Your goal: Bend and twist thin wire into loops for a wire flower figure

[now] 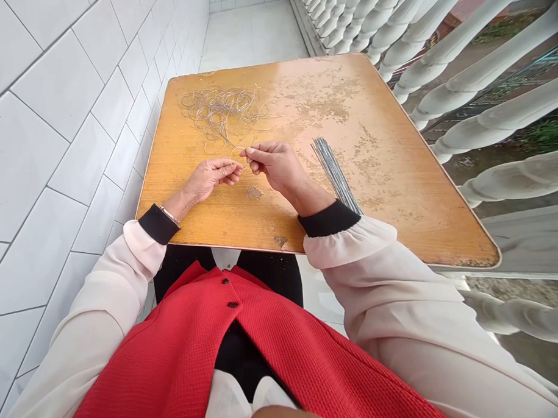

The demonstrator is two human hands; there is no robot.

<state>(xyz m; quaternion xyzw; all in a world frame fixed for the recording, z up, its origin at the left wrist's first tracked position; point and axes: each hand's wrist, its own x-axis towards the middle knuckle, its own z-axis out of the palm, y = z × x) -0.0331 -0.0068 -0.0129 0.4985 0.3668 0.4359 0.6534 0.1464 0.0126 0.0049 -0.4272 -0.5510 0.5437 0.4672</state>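
Observation:
My left hand [213, 176] rests palm up on the worn wooden table [398, 195], its fingers curled and pinching one end of a thin pale thread [238, 149]. My right hand [274, 164] is just to its right, fingertips pinched on the same thread. The thread runs back to a loose tangle of thread [218, 109] lying on the far left part of the tabletop. A bundle of straight thin metal wires [333, 171] lies on the table beside my right wrist, partly under my sleeve.
A white tiled wall runs along the left edge of the table. A white balustrade [449, 50] stands to the right and beyond it. Tiled floor stretches behind the table. My red vest fills the bottom of the view.

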